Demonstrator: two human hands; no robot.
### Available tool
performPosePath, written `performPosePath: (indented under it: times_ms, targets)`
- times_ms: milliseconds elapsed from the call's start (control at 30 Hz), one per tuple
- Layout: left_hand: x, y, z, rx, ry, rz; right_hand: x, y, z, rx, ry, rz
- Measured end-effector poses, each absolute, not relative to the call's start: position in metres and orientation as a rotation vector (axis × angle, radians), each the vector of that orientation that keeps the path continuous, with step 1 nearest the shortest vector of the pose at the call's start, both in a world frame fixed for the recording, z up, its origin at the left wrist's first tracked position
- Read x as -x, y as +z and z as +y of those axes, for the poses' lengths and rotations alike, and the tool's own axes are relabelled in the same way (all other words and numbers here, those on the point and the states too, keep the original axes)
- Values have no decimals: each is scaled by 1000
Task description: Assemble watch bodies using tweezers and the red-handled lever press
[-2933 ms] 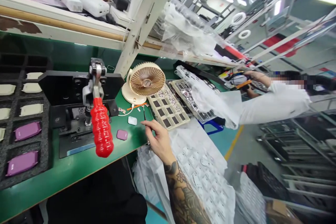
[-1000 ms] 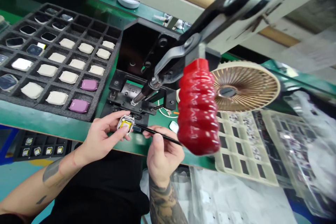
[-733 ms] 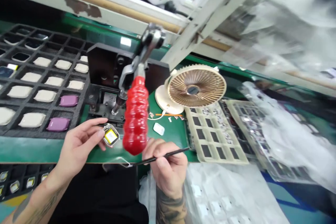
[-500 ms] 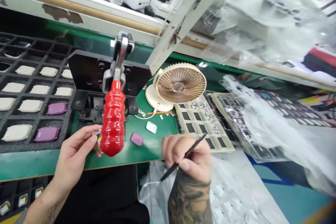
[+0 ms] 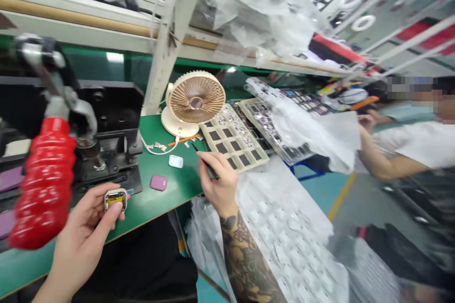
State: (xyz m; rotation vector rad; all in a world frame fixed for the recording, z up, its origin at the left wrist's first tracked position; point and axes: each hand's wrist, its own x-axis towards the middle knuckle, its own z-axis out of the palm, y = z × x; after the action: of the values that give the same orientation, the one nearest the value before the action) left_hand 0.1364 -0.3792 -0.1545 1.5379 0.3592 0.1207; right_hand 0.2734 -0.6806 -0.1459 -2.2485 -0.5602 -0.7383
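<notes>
My left hand [image 5: 83,229] is closed around a small square device [image 5: 111,197], pale-framed, with yellow and dark parts showing inside. The thumb lies over its open face. Gripped in my right hand [image 5: 219,181] is a slim black pen-like tool [image 5: 195,147], its tip pointing up and left over the mat; its exact kind is unclear. Between the hands, on the green mat [image 5: 185,182], lie a purple case [image 5: 158,182] and a white rounded piece [image 5: 176,161]. The press's red handle [image 5: 44,184] stands beside and above my left hand.
A cream fan [image 5: 195,99] stands behind the mat, its cable near small scraps and an orange stick [image 5: 183,140]. To the right are a parts tray [image 5: 249,166], another tray under plastic film [image 5: 302,132], and bagged pieces [image 5: 284,241]. A co-worker [image 5: 405,147] sits further right.
The view has swung right, so the press now sits further left. My left hand has brought the device out from behind the red handle. My right hand, with the tool, has moved over the mat.
</notes>
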Motion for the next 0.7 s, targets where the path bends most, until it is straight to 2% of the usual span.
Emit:
performPosePath:
  times_ms: [133, 267, 467, 700]
  targets:
    - [-140, -164, -381, -1619, 58, 265, -252, -157, -707, 2566, -364, -606]
    - [-134, -182, -375, -1730, 97, 225, -249, -139, -722, 2555, -89, -718]
    - [-132, -194, -370, -1839, 110, 163, -332, -105, -765, 2602, -452, -415]
    - [-133, -196, -372, -1935, 120, 110, -486, -123, -786, 2730, -348, -188]
